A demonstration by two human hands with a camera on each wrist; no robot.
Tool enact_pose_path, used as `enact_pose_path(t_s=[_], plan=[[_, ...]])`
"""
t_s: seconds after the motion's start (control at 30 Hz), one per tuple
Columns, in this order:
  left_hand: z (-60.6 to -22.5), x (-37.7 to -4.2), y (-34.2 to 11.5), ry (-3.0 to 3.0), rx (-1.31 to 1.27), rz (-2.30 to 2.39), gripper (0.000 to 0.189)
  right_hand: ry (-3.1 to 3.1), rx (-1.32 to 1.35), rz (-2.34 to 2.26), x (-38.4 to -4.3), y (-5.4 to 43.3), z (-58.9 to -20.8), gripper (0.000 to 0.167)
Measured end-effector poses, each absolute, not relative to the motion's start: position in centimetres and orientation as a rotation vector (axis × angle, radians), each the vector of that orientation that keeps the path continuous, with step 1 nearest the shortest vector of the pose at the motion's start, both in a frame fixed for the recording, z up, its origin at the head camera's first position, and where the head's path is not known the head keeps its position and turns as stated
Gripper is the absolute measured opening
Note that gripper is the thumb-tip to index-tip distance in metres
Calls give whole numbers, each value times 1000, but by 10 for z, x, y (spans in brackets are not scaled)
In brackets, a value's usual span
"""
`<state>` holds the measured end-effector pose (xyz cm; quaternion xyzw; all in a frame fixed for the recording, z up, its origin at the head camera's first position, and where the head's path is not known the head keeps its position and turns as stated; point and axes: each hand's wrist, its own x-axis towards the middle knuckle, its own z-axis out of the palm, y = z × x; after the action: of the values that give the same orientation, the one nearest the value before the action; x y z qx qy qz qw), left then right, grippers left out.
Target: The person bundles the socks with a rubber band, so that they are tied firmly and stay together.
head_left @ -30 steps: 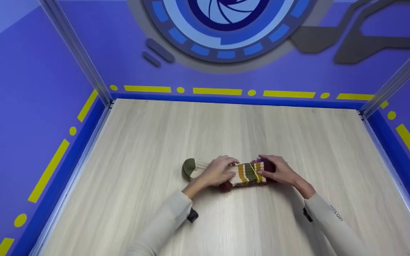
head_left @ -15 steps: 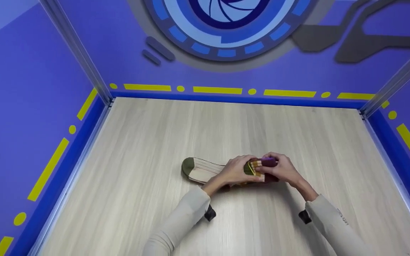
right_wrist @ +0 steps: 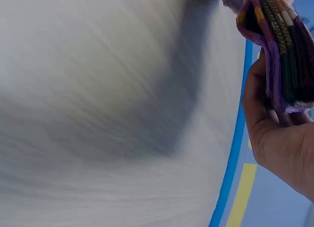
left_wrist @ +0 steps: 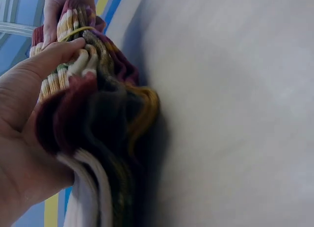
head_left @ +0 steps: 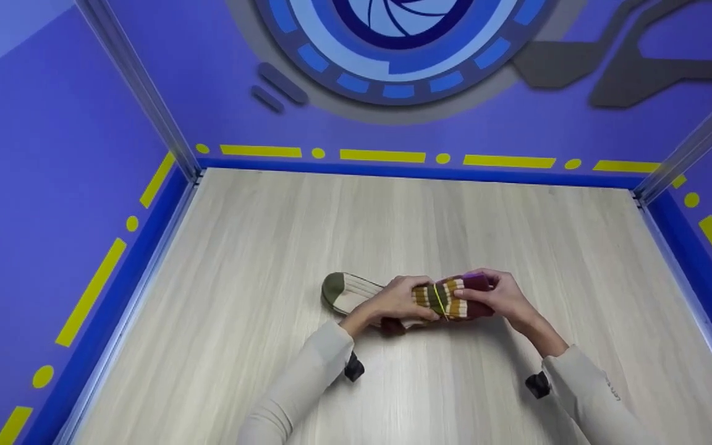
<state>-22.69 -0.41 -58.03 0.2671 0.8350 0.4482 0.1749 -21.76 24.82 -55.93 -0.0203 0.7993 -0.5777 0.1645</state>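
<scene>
A bundle of socks (head_left: pixel 356 293) lies lengthwise across the table, with an olive toe on the left and maroon cuffs on the right. A thin yellow elastic band (head_left: pixel 439 300) circles its striped part. My left hand (head_left: pixel 396 301) grips the bundle around the middle, its thumb close to the band (left_wrist: pixel 76 32) in the left wrist view. At the cuff end, my right hand (head_left: pixel 504 298) pinches the socks between thumb and fingers. Several stacked layers of sock (right_wrist: pixel 282 50) show edge-on in the right wrist view, one edged in purple. The left hand hides part of the bundle.
The socks are near the middle of a pale wood-grain table (head_left: pixel 306 228). Blue printed panels (head_left: pixel 356 136) with yellow marks enclose its back and both sides, joined by metal corner posts (head_left: pixel 139 86). A small black wrist camera (head_left: pixel 353 368) sits under the left sleeve.
My left hand slid right along the socks toward the band, then drew back slightly left, uncovering more stripes and the band. My right hand now holds the cuffs slightly farther right.
</scene>
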Motion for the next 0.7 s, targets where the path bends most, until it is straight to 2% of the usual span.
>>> enact_pose_path(t_s=[0.23, 0.43, 0.53, 0.7], plan=[[-583, -226, -22, 2418, 852, 1230, 59, 2320, -112, -1596, -216, 255, -569, 46], [-575, -224, -70, 2622, 945, 1093, 38, 2420, -254, -1545, -214, 270, -579, 50], [-572, -218, -99, 2741, 874, 1038, 33, 2507, -338, -1558, -212, 278, -582, 47], [-572, -203, -143, 2821, 637, 1131, 45, 2736, -488, -1596, -207, 286, -583, 38]])
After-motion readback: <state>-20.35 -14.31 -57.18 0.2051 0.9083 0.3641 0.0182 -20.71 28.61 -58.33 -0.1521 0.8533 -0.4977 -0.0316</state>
